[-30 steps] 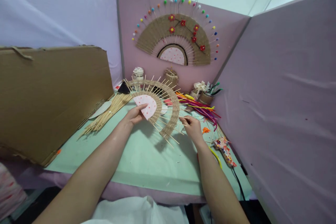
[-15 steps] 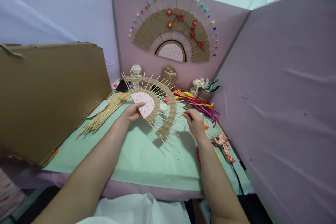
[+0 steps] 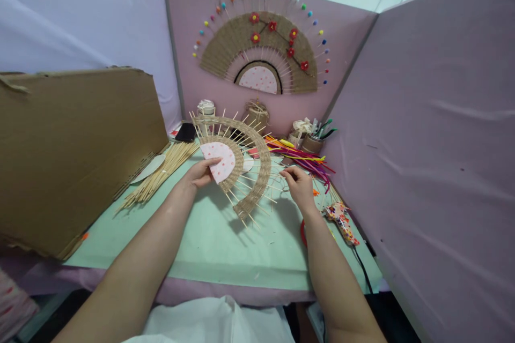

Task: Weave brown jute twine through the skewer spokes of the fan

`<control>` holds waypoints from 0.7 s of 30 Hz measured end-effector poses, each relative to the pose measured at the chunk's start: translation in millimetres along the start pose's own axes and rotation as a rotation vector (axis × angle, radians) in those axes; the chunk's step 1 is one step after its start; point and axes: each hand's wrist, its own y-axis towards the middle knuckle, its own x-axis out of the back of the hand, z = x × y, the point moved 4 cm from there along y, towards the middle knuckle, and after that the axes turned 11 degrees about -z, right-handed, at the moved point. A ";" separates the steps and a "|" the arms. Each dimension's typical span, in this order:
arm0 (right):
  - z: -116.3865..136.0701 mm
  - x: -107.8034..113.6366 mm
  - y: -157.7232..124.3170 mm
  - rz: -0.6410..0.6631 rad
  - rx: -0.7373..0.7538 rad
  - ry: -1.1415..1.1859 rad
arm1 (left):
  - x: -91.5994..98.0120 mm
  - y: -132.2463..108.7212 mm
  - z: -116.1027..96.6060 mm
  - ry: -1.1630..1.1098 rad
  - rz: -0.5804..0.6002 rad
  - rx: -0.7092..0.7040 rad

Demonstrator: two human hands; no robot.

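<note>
My left grip (image 3: 201,172) pinches the half-woven fan (image 3: 257,163); right grip (image 3: 298,185), fingertips pressed together, sits at its skewer tips. Mint-green table (image 3: 217,246), pink partition walls (image 3: 434,134).

The cardboard (image 3: 80,150) runs off the left edge; what the right hand (image 3: 298,186) pinches is unclear.

Left hand (image 3: 200,174) on woven fan (image 3: 263,166)

no text, label, brand, number or sign can be read anywhere in the frame. the woven stick fan (image 3: 263,169) held in the left hand (image 3: 200,174) bears only white dots on pink paper. the cardboard sheet (image 3: 76,144) at the left and the small white jar (image 3: 206,108) at the upper centre show no legible print.
</note>
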 end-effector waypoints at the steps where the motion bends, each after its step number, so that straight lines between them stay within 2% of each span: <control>1: -1.3 -2.1 -0.8 0.014 -0.019 0.008 | -0.4 -0.4 0.5 0.000 0.002 0.002; 6: -1.7 -9.3 -4.6 0.070 -0.077 0.032 | -0.2 1.0 6.1 0.027 0.028 0.035; 12: 0.6 -8.9 -5.2 0.063 -0.117 0.050 | 1.5 2.3 6.4 0.037 0.058 0.034; 21: 9.0 4.5 1.1 -0.053 0.205 -0.058 | 1.0 -0.9 2.9 0.075 0.038 0.009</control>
